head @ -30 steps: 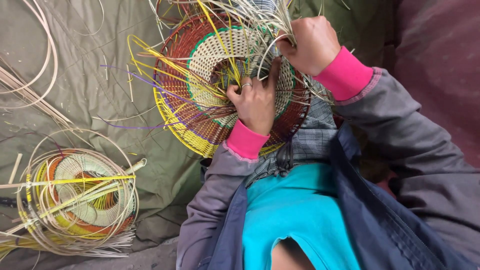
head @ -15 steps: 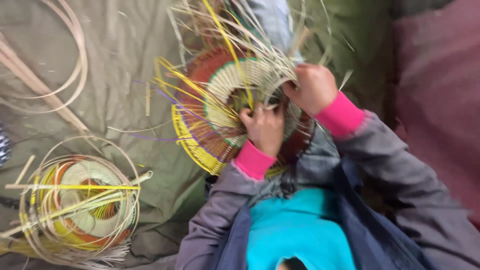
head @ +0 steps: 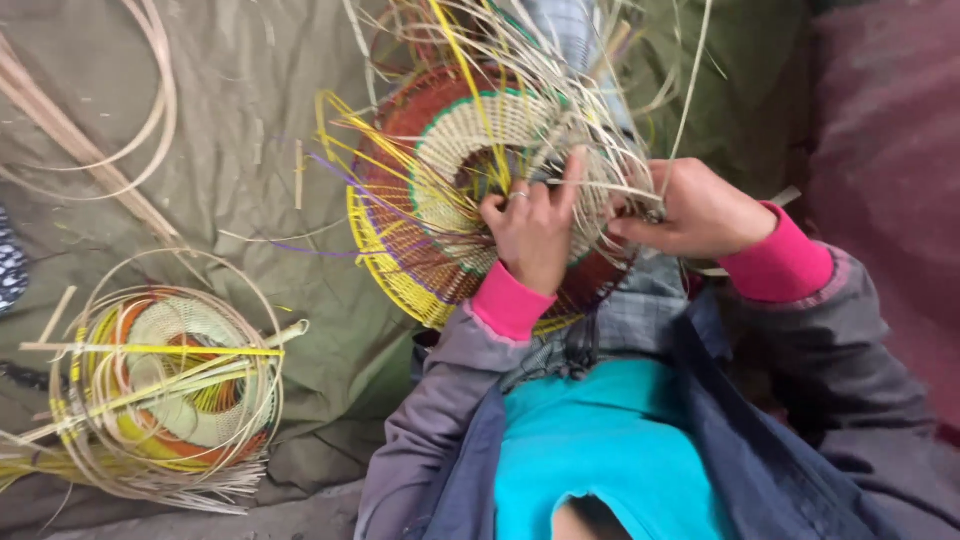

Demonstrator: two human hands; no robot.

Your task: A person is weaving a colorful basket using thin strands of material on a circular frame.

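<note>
Matt woven-cane basket [head: 450,190], creased cloth [head: 220,150]

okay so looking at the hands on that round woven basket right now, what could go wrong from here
Loose pale cane strips fan out around the right hand and could snag or snap if tugged. The left hand presses the round woven basket of cream, green, red and yellow bands, which is propped on the lap, so it might slip sideways and loosen the weave.
</note>
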